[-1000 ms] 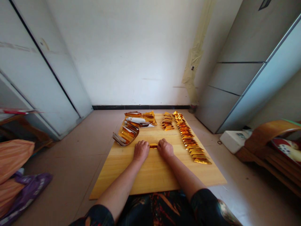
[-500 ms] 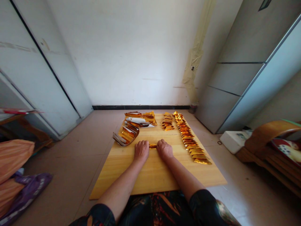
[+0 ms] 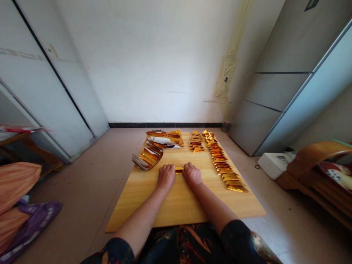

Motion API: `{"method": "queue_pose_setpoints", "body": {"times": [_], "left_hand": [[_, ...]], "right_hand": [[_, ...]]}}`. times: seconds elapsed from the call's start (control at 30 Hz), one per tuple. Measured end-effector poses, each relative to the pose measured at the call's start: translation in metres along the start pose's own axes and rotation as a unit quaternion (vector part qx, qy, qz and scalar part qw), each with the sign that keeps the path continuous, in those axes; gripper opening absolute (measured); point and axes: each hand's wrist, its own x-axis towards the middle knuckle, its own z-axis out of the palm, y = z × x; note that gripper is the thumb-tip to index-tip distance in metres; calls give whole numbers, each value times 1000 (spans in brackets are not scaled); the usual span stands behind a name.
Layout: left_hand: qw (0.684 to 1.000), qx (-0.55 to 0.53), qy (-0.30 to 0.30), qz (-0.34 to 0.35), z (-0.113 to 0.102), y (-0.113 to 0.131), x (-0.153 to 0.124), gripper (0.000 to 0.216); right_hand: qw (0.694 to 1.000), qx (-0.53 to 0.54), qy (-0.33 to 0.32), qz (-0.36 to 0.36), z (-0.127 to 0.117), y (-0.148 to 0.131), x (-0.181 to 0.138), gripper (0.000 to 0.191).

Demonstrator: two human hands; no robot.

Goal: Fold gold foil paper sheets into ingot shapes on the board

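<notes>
A small gold foil piece (image 3: 179,170) lies on the wooden board (image 3: 176,205) between my two hands. My left hand (image 3: 165,176) is closed, knuckles up, gripping the piece's left end. My right hand (image 3: 192,174) is closed on its right end. A long row of folded gold pieces (image 3: 224,167) runs along the board's right side. A shorter stack of folded pieces (image 3: 195,143) lies at the far middle. Curled gold foil sheets (image 3: 148,157) sit at the far left.
More foil sheets and a white roll (image 3: 162,139) lie at the board's far edge. A white box (image 3: 273,163) and a wooden chair (image 3: 316,161) are on the right. Orange and purple bags (image 3: 22,205) lie on the floor at left.
Both hands stay on the gold piece with only slight finger movement; the piece looks a little flatter than half a second ago.
</notes>
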Motion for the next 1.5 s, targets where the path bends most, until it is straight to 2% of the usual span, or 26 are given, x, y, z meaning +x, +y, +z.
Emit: {"method": "queue_pose_setpoints", "body": {"times": [0.33, 0.6, 0.77, 1.2, 1.5], "left_hand": [[1000, 19, -18, -8, -6, 3, 1, 20], [1000, -2, 2, 11, -5, 2, 1, 22], [1000, -11, -9, -8, -3, 3, 3, 24], [999, -7, 5, -53, 1, 4, 2, 19], [998, -17, 2, -58, 1, 5, 2, 19]], "right_hand": [[997, -35, -25, -64, -5, 1, 5, 28], [986, -63, -45, -145, -11, -1, 6, 25], [987, -69, -50, -138, -14, -3, 6, 26], [988, -94, -55, -112, -15, -3, 2, 26], [989, -86, -57, -105, -14, -3, 2, 26]]}}
